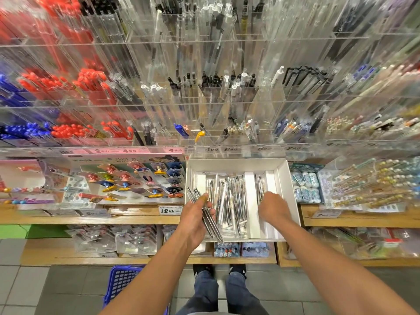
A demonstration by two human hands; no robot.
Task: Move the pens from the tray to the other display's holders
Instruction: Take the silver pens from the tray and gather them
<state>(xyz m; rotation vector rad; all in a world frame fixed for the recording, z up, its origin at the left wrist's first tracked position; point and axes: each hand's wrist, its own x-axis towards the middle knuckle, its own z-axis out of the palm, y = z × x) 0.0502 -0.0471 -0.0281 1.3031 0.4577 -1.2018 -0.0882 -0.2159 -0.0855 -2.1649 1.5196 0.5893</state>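
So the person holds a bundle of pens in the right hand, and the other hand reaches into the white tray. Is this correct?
Not quite. The head view shows the bundle of pens gripped in the left hand, not the right. It is the right hand that reaches into the white tray, over its narrow right compartment.

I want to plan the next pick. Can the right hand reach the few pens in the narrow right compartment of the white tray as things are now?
Probably yes. The right hand already hovers over the narrow compartment pens in the white tray; nothing covers them. The left hand, holding a bundle of pens, stays clear.
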